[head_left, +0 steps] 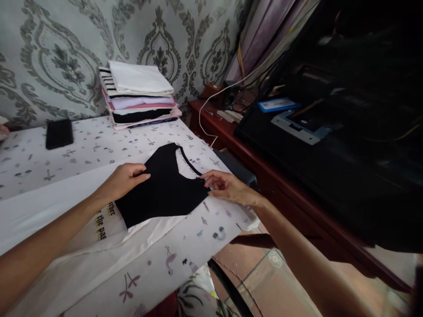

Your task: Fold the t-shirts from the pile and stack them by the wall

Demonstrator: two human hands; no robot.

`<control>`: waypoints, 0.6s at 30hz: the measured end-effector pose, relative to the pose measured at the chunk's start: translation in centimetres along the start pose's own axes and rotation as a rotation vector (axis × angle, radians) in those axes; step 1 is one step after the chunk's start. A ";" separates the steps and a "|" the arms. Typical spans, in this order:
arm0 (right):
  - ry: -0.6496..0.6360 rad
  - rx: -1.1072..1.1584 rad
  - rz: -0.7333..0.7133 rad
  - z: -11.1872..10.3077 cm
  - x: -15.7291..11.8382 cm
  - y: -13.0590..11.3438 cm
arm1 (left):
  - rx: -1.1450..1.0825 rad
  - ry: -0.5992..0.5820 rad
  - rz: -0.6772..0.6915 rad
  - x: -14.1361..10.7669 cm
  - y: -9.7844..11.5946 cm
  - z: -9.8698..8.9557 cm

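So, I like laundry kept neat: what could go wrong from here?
The white fabric under the black cloth shows ripples, so creases might set in. The right hand, beside the neckline, could tug it askew. The folded stack has uneven edges and might slump if bumped.

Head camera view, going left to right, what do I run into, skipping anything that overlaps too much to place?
Black phone → stack of folded clothes → right hand → blue-edged flat item.
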State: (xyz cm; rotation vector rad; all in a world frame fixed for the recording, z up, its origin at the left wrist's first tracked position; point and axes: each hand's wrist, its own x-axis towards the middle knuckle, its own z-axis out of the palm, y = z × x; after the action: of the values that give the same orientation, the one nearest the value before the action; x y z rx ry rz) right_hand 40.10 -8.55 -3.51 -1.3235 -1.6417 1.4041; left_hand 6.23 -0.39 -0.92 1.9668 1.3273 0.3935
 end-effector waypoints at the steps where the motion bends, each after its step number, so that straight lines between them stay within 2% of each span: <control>1: 0.006 0.005 0.011 0.1 0.1 0.0 | -0.046 0.026 0.014 0.0 -0.2 0.1; 6: -0.011 0.079 0.063 0.4 0.1 -0.4 | -0.108 0.070 0.002 -0.1 -1.4 0.1; 11: 0.000 0.038 0.049 0.3 -0.3 -0.7 | 0.011 0.128 0.122 0.5 -1.3 0.5; 13: 0.010 -0.043 0.040 0.3 -0.4 -0.8 | 0.136 0.155 0.148 0.8 -1.2 0.8; 15: 0.034 -0.216 0.018 0.6 -0.2 -1.4 | 0.239 0.152 0.140 1.1 -1.2 1.1; 18: 0.115 -0.490 -0.095 2.3 1.4 -3.3 | 0.237 0.083 0.133 1.0 -1.1 0.8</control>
State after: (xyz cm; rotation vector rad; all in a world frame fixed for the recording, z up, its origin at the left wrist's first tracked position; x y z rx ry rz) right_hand 36.60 -7.90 -1.21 -1.5303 -2.0161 0.8792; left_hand 6.34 0.44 -2.38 2.2656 1.3499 0.3998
